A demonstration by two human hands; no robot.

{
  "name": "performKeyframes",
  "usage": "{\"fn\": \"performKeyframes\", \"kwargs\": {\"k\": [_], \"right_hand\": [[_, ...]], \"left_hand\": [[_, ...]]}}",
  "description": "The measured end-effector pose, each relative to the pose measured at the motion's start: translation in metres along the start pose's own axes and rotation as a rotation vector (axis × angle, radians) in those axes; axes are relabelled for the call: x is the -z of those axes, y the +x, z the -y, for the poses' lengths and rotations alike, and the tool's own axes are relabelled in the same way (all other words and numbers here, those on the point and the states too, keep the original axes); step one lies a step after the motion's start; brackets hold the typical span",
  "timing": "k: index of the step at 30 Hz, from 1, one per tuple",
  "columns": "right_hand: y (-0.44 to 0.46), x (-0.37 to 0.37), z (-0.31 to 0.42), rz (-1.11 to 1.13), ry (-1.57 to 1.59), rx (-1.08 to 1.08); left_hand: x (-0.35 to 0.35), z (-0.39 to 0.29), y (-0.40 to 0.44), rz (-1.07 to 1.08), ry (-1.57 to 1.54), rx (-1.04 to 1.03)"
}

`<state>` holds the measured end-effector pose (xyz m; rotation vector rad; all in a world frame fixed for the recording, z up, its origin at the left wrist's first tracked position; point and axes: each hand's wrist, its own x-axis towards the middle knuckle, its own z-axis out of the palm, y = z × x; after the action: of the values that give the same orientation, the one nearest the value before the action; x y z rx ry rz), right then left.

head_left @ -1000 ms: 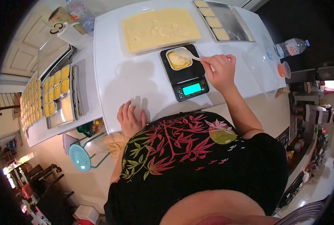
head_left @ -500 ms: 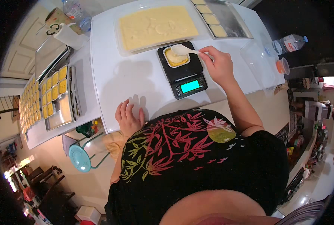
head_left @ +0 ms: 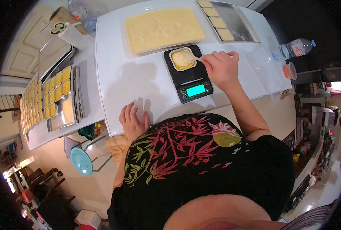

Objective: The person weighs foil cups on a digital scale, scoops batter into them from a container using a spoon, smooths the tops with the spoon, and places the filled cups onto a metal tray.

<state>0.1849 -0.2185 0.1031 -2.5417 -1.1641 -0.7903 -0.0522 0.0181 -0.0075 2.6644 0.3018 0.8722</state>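
Observation:
Pinched in my right hand point(head_left: 222, 70) is the handle of a white spoon point(head_left: 194, 57). Its bowl rests in pale cream inside a small square foil cup point(head_left: 183, 69), where yellow filling shows round the edge. The cup sits on a black kitchen scale point(head_left: 182, 79) with a lit green-blue display, too bright to read. My left hand point(head_left: 133, 122) lies on the table's front edge with its fingers apart, holding nothing. Behind the scale stands a large clear tub point(head_left: 131, 52) of pale yellow cream.
A metal tray point(head_left: 239, 28) with several filled cups lies at the back right. Near the right edge are a clear plastic container point(head_left: 260, 65), a water bottle point(head_left: 298, 48) and a small orange-filled cup point(head_left: 289, 71). On the left table, trays point(head_left: 65, 115) hold many yellow-filled cups beside a paper roll point(head_left: 74, 36).
The spoon's bowl has tipped down into the cream, and my right hand has turned over its handle. More pale cream covers the yellow filling. My left hand stays at the table edge.

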Motion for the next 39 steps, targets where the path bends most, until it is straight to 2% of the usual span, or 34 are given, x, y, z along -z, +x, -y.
{"fn": "performKeyframes", "kwargs": {"k": [2, 5, 8, 11, 17, 20, 26, 39], "right_hand": [[-0.002, -0.003, 0.002, 0.033, 0.05, -0.065], [-0.004, -0.006, 0.001, 0.14, 0.234, -0.274], [-0.011, -0.02, -0.012, 0.133, 0.601, -0.568], [-0.009, -0.012, -0.016, 0.173, 0.555, -0.596], [-0.002, 0.008, -0.015, 0.181, 0.231, -0.361], [-0.008, -0.006, -0.022, 0.138, 0.477, -0.489], [-0.013, -0.018, -0.035, 0.173, 0.719, -0.573], [-0.014, -0.021, -0.039, 0.225, 0.957, -0.649]], "left_hand": [[0.002, -0.001, 0.001, 0.018, 0.004, 0.012], [0.0, 0.001, 0.0, 0.008, -0.006, 0.0], [-0.001, 0.001, 0.0, 0.004, -0.003, 0.001], [0.0, 0.0, 0.0, -0.009, -0.016, 0.001], [0.001, -0.001, 0.001, 0.005, -0.018, 0.002], [0.002, -0.002, 0.001, 0.023, -0.008, 0.017], [0.001, -0.001, 0.001, 0.011, -0.01, 0.007], [0.0, 0.0, 0.0, 0.005, -0.004, -0.004]]}}
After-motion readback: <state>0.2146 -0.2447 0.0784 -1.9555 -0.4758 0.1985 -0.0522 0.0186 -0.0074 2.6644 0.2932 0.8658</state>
